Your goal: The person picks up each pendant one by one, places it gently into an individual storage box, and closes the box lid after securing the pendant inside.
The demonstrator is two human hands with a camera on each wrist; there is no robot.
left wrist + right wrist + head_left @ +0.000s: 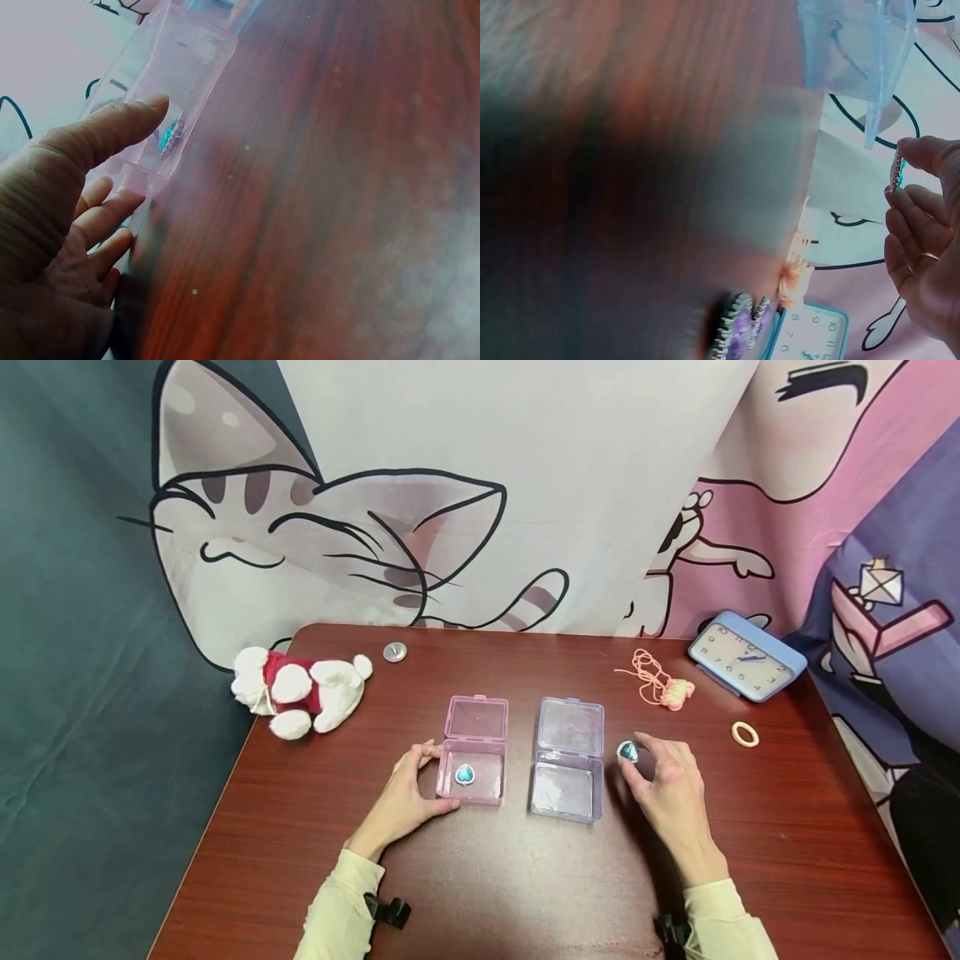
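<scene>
An open pink clear plastic box lies with its lid folded back. Inside it is a blue heart-shaped gem with a silvery beaded rim. My left hand holds the box from the left, thumb at the front edge and fingers at the back corner. Beside it stands an open pale purple clear box with nothing inside. To the right of that box, my right hand pinches a second blue heart gem between thumb and fingers; the right wrist view shows this gem edge-on.
A white plush toy in red and a small metal disc lie at back left. At the right are pink cord, a blue clock and a cream ring. A purple beaded-edge piece shows in the right wrist view.
</scene>
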